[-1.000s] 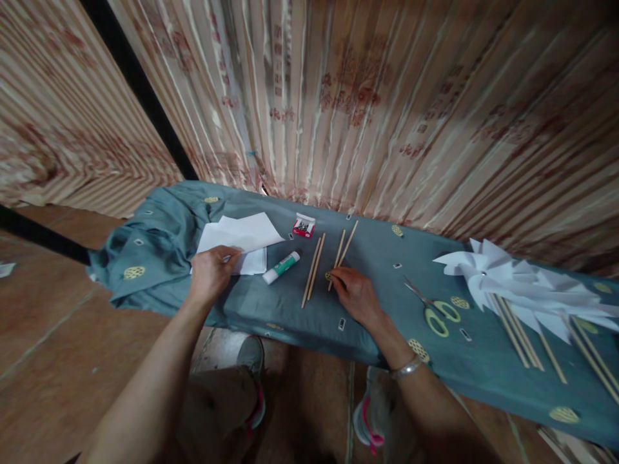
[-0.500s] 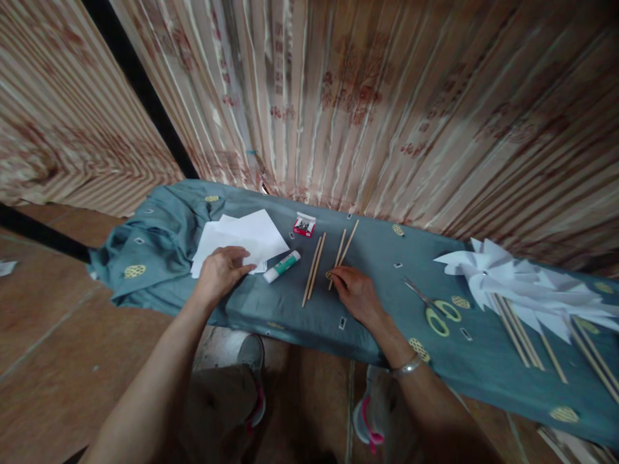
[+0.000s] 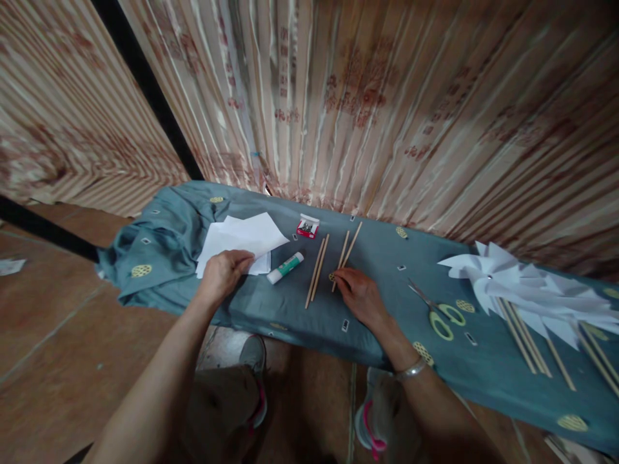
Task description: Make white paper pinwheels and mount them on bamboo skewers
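My left hand [image 3: 223, 277] pinches the near edge of a sheet of white paper [image 3: 261, 231] on a loose stack at the left of the cloth. The sheet's near edge is lifted a little off the pile. My right hand [image 3: 360, 293] rests on the cloth with its fingertips pressed together by the lower ends of two crossed wooden sticks [image 3: 351, 243]. What those fingers hold, if anything, is hidden. Between my hands lie a white and green glue stick [image 3: 285, 268] and two more wooden sticks [image 3: 317, 269] side by side. Behind them sits a small open red and white box [image 3: 308, 227] with small dark pieces inside.
Green-handled scissors [image 3: 440, 314] lie right of my right hand. Several white paper pinwheels [image 3: 512, 283] on wooden sticks overlap at the far right. A teal cloth [image 3: 382, 254] covers the narrow table. A striped curtain [image 3: 319, 96] hangs behind it, with a dark pole [image 3: 149, 84] at the left.
My left fingers have closed from a loose spread over the paper into a pinch on its edge, lifting that edge slightly. My right hand has stayed by the sticks. The view has shifted slightly.
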The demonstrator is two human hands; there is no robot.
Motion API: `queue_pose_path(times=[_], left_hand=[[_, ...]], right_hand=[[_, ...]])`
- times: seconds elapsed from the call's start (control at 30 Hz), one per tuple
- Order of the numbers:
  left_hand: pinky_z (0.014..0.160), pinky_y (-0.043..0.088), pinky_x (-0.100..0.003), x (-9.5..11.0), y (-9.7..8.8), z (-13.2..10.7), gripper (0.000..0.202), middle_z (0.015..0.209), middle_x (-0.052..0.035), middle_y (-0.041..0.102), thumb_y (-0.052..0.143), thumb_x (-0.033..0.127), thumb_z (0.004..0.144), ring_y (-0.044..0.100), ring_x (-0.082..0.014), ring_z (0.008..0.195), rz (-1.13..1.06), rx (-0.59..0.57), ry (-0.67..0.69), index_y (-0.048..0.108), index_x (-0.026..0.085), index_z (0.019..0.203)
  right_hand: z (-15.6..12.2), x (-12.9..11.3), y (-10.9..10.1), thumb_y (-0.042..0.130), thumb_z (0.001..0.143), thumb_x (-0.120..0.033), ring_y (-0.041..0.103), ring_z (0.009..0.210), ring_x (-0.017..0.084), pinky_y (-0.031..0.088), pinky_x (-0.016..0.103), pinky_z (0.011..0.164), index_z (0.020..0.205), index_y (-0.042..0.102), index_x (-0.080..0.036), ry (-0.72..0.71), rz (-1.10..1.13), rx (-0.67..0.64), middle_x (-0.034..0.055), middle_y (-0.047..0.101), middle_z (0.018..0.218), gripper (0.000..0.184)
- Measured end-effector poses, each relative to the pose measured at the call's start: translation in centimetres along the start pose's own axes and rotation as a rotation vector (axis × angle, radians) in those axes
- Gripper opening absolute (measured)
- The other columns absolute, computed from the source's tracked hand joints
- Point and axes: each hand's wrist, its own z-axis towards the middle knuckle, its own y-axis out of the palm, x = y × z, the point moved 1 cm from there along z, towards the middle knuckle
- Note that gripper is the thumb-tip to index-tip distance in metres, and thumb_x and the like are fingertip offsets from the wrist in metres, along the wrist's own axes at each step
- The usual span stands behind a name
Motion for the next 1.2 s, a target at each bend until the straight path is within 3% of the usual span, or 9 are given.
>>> queue_pose_path(times=[0.2, 0.43, 0.67, 0.83, 0.97, 1.07, 1.2], left_hand=[[0.081, 0.05, -0.033, 0.6, -0.4, -0.1, 0.037, 0.102, -0.0114, 0.074, 0.044, 0.031, 0.085, 0.069, -0.0287, 0.095, 0.071, 0.077, -0.091, 0.075, 0.017, 0.098], [0.075, 0.049, -0.029, 1.0, -1.4, -0.5, 0.028, 0.094, -0.0063, 0.076, 0.052, 0.03, 0.082, 0.07, -0.0256, 0.088, 0.033, 0.113, -0.165, 0.077, 0.022, 0.09], [0.068, 0.047, -0.029, 1.0, -2.2, -0.8, 0.026, 0.086, -0.0062, 0.077, 0.053, 0.031, 0.082, 0.071, -0.0254, 0.081, 0.004, 0.112, -0.18, 0.077, 0.02, 0.086], [0.067, 0.046, -0.03, 0.9, -2.1, -0.9, 0.025, 0.083, -0.0084, 0.076, 0.054, 0.029, 0.082, 0.07, -0.0267, 0.08, 0.001, 0.087, -0.161, 0.077, 0.02, 0.085], [0.07, 0.047, -0.03, 1.1, -1.9, -1.1, 0.023, 0.086, -0.0088, 0.076, 0.055, 0.026, 0.082, 0.07, -0.0263, 0.082, -0.018, 0.057, -0.15, 0.077, 0.02, 0.087], [0.074, 0.049, -0.03, 1.0, -1.8, -1.1, 0.022, 0.089, -0.009, 0.076, 0.058, 0.027, 0.082, 0.07, -0.0253, 0.084, -0.046, 0.043, -0.151, 0.076, 0.018, 0.091], [0.086, 0.05, -0.032, 0.4, -1.4, -1.2, 0.031, 0.107, -0.0102, 0.072, 0.067, 0.028, 0.075, 0.066, -0.0262, 0.1, -0.064, 0.058, -0.124, 0.072, 0.016, 0.104]], right_hand=[[0.5, -1.1, -0.3, 0.045, 0.093, -0.023, 0.065, 0.098, 0.023, 0.05, 0.041, 0.091, 0.103, 0.067, -0.019, -0.006, 0.02, 0.065, 0.0101, 0.071, 0.103, 0.024], [1.9, -4.2, 0.3, 0.047, 0.092, -0.024, 0.067, 0.094, 0.021, 0.052, 0.037, 0.087, 0.101, 0.069, -0.022, -0.022, 0.085, 0.006, 0.0069, 0.073, 0.101, 0.024], [9.1, -7.3, 2.1, 0.049, 0.091, -0.021, 0.069, 0.078, 0.018, 0.052, 0.03, 0.074, 0.094, 0.072, -0.021, 0.013, 0.098, -0.06, 0.0032, 0.075, 0.09, 0.023], [13.5, -9.0, 2.8, 0.057, 0.083, -0.012, 0.067, 0.094, 0.019, 0.049, 0.031, 0.087, 0.113, 0.066, -0.018, -0.112, -0.012, -0.149, 0.0073, 0.071, 0.112, 0.032], [13.9, -10.5, 3.2, 0.048, 0.089, -0.013, 0.067, 0.096, 0.023, 0.049, 0.033, 0.084, 0.097, 0.071, -0.017, -0.32, -0.288, -0.386, 0.0105, 0.073, 0.104, 0.024], [13.2, -10.8, 3.3, 0.045, 0.088, -0.008, 0.068, 0.087, 0.027, 0.049, 0.035, 0.075, 0.084, 0.071, -0.014, -0.315, -0.355, -0.431, 0.0154, 0.074, 0.092, 0.027], [12.4, -10.2, 3.6, 0.047, 0.086, -0.007, 0.068, 0.086, 0.027, 0.047, 0.033, 0.073, 0.082, 0.071, -0.012, -0.27, -0.38, -0.441, 0.0169, 0.074, 0.09, 0.025]])
